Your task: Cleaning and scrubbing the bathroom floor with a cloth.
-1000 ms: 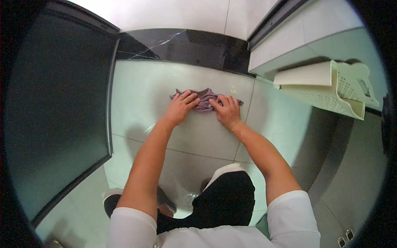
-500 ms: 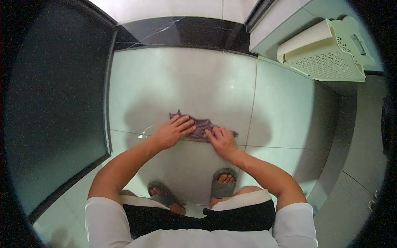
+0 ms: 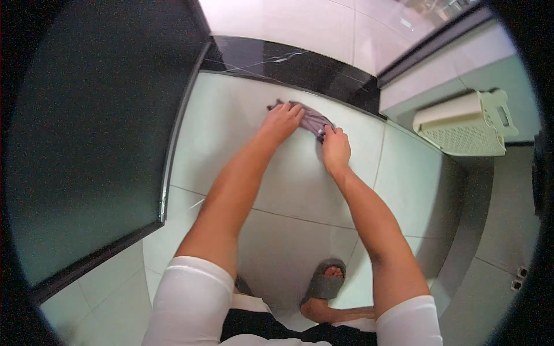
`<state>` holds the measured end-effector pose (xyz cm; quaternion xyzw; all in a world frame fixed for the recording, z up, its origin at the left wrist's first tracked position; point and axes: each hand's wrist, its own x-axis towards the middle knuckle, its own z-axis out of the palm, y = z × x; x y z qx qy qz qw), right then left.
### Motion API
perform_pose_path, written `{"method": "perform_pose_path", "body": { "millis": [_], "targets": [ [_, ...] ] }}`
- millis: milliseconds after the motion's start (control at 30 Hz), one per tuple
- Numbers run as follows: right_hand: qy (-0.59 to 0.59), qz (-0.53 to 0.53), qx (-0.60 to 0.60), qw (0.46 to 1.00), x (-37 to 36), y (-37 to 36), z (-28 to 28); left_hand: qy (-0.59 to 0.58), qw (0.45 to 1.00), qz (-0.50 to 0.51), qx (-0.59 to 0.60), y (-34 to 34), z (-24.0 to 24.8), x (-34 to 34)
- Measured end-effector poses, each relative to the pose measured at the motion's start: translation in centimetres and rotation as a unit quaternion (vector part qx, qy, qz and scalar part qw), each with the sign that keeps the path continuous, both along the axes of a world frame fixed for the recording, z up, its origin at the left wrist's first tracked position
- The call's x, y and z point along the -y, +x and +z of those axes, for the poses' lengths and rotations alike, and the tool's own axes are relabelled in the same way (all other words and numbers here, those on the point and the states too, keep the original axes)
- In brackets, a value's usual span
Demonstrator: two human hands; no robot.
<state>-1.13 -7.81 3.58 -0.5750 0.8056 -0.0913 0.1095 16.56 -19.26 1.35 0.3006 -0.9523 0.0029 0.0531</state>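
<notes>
Soft, light-looking cloth [image 3: 313, 119], probably best held at both ends, spans from under the left hand [image 3: 282, 121], grip unclear, to the right hand [image 3: 336, 148], pinching it.

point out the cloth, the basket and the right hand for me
Cloth [image 3: 314, 120]: head view, on its middle folds.
Basket [image 3: 465, 135]: head view, on its perforated side.
Right hand [image 3: 336, 150]: head view, on its back.
</notes>
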Motion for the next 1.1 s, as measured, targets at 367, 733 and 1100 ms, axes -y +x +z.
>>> {"method": "perform_pose_path", "body": {
  "millis": [367, 733, 1100],
  "targets": [
    [-0.04, 0.129, 0.029, 0.99, 9.7, 11.0, -0.6, 0.103, 0.987, 0.122, 0.02, 15.1, 0.1, 7.8],
    [-0.049, 0.284, 0.017, 0.957, 2.5, 20.6, -3.3, 0.11, 0.988, 0.102, -0.032, 29.2, -3.1, 0.0],
    [0.003, 0.313, 0.024, 0.949, 3.2, 24.1, -2.3, 0.178, 0.983, -0.007, 0.041, 35.0, -0.6, 2.0]
  ]
}}
